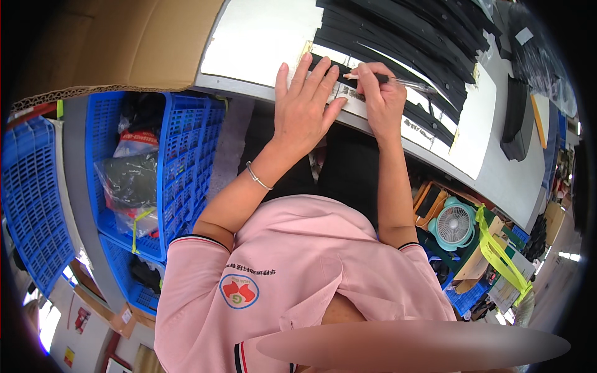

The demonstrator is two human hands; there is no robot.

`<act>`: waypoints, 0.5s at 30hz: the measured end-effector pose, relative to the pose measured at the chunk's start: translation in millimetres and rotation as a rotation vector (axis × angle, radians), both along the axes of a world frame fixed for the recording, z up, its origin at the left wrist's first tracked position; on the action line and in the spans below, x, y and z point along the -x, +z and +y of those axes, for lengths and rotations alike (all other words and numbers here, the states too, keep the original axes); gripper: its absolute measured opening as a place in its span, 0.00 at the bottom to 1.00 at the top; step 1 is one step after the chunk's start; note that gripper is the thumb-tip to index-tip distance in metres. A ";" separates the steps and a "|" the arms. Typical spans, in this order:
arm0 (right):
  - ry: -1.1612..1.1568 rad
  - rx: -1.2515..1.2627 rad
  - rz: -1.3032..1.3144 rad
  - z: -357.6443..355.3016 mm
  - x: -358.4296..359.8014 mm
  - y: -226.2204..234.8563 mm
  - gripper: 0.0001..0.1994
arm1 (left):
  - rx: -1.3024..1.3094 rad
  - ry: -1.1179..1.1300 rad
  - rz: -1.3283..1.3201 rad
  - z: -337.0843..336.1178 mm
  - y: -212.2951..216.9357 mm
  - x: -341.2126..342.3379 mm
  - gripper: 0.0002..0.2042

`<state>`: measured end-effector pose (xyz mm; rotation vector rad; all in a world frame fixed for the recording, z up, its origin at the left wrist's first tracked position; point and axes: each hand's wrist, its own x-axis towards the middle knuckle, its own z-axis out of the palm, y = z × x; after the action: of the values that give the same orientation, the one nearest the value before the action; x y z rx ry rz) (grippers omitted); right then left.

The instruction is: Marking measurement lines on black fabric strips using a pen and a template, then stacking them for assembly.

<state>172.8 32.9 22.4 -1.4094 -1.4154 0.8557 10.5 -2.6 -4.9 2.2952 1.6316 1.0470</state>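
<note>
My left hand (305,115) lies flat with fingers spread at the near edge of a white board (261,40), its fingertips on a black strip. Rows of long black strips (404,28) run across this board, with yellowish tape at their ends. In my right hand (384,102), just to the right, is a slim pen (410,83) with a clear barrel, pinched between thumb and fingers. Its pale tip points left, close to my left fingertips, over the strips. Whether the tip touches them I cannot tell. Dark markings show on the board's near margin between my hands.
A cardboard box (118,43) stands at the left on the grey table (497,180). Blue plastic crates (163,168) holding bagged items are below it. Black blocks (517,121) lie at the right, near clear plastic wrap. Under the table's right side sits a turquoise fan (453,225).
</note>
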 end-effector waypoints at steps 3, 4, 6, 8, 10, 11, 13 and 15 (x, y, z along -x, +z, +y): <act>0.084 0.021 0.002 0.0 -3.1 -2.9 0.11 | -0.001 0.000 0.001 -0.4 0.2 -0.9 0.24; 0.110 -0.002 -0.001 -0.1 -3.2 -3.0 0.11 | 0.003 0.002 0.000 -0.2 0.5 -1.2 0.24; 0.101 -0.013 -0.011 -0.5 -0.7 0.6 0.11 | 0.006 -0.003 0.000 0.2 0.4 -1.3 0.24; 0.088 -0.023 -0.022 -1.5 1.1 1.5 0.11 | 0.008 -0.011 -0.001 0.3 0.7 -1.4 0.24; 0.106 -0.059 -0.087 -0.9 -0.8 -0.8 0.11 | 0.029 -0.005 0.000 1.0 2.0 -3.3 0.24; 0.114 -0.078 -0.085 -0.1 -0.7 -2.8 0.10 | 0.027 -0.020 -0.002 0.6 2.5 -2.6 0.24; 0.131 -0.075 -0.071 -0.9 -4.0 -0.9 0.10 | 0.032 0.002 0.035 0.6 2.8 -2.0 0.24; 0.133 -0.072 0.007 -4.0 -6.1 0.8 0.09 | 0.012 -0.008 0.044 0.7 2.5 -2.9 0.24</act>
<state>178.9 28.9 23.1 -1.2685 -1.5334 0.8841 13.3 -1.9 -2.3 2.3311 1.6393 0.9884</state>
